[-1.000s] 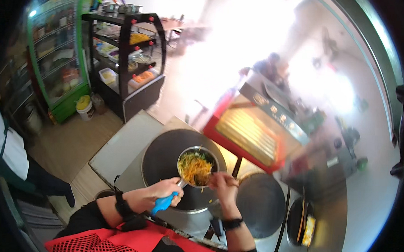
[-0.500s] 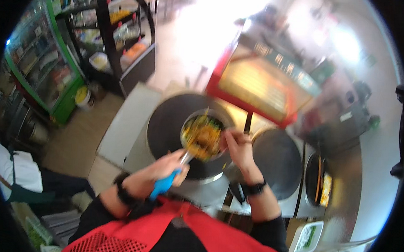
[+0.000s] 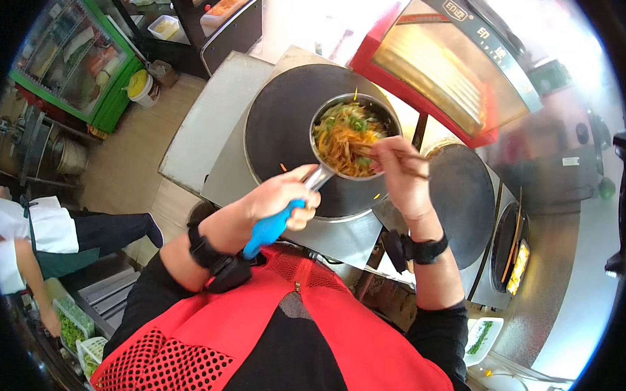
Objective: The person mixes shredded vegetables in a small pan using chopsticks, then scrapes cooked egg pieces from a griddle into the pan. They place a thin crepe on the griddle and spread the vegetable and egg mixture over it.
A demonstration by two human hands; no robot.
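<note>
My left hand [image 3: 285,198] is wrapped round the blue handle [image 3: 269,230] of a metal saucepan [image 3: 314,145]. Shredded vegetables with green, orange and brown strands [image 3: 354,131] fill the pan, which is over a round black griddle [image 3: 278,110]. Whether its base touches the griddle is hidden. In my right hand [image 3: 405,185] is a pair of wooden chopsticks [image 3: 414,156], held in a closed grip. Their tips reach into the shreds at the pan's right side.
A red-framed glass display case [image 3: 430,71] stands beyond the griddle. To the right is a second round griddle [image 3: 459,209]. A co-worker's hand [image 3: 50,322] is beside a tub of chopped greens [image 3: 70,328] at lower left. A green-framed glass cabinet [image 3: 114,99] stands farther left.
My view has tilted, so the griddles and pan appear higher. The chopsticks now show clearly among the shreds. A co-worker's arm has come into view at lower left.
</note>
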